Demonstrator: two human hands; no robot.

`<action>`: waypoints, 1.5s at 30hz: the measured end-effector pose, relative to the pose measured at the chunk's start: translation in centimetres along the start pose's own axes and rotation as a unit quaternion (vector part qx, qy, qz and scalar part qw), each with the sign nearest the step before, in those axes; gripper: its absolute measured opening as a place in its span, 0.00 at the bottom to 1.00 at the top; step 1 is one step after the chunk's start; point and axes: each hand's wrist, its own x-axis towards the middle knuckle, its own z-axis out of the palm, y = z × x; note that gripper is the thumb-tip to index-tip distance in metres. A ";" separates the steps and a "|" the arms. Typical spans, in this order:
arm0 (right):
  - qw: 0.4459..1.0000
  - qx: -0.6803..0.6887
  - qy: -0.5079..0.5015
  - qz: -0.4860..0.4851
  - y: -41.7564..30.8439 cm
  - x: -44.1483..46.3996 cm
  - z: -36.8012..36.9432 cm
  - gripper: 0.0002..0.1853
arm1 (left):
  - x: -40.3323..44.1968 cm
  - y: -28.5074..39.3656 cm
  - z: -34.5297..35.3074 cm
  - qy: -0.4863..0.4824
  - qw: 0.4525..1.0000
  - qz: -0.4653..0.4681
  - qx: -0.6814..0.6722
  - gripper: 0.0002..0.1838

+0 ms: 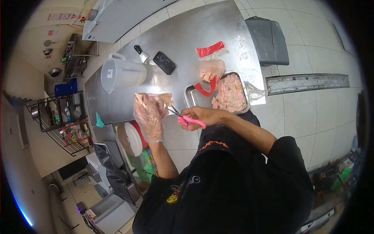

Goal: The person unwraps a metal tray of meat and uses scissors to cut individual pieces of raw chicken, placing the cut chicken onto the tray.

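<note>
My left hand (149,115), in a clear plastic glove, is closed on a piece of pale raw meat (166,98), whose end sticks out to the right. In my right hand (199,116), which is bare, are scissors (193,122) with pink handles. Their dark blades point at the meat beside my left fingers; whether they touch it I cannot tell. A metal tray (189,96) to the right holds many cut pale meat pieces (230,93). On its back left edge rests a clear plastic bag (210,70) with a red band and more meat inside.
On the steel table (175,35) stand a translucent measuring jug (124,74), a black phone (164,63) and a black-handled metal scraper (142,54). A red and clear wrapper (211,50) lies behind the bag. A dark grey bin (267,41) stands past the right table edge.
</note>
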 end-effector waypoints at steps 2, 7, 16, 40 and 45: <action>0.998 0.057 0.006 0.006 -0.4 1.3 0.8 0.24 | -0.5 0.0 -0.7 0.008 0.998 0.002 0.067 0.09; 0.996 0.031 0.083 -0.021 -0.7 3.7 1.8 0.26 | -0.8 -1.7 -3.5 0.025 0.979 0.074 0.190 0.27; 0.979 0.006 0.189 -0.074 0.5 3.3 2.6 0.28 | 1.4 -6.3 -6.3 -0.212 0.975 -0.048 0.047 0.21; 0.923 0.118 0.306 -0.203 2.4 1.4 1.8 0.21 | -0.2 -12.9 -1.8 -0.017 0.881 0.317 0.350 0.09; 0.930 0.064 0.325 -0.161 2.6 1.2 1.5 0.18 | -0.9 -11.6 -1.3 -0.046 0.879 0.315 0.354 0.11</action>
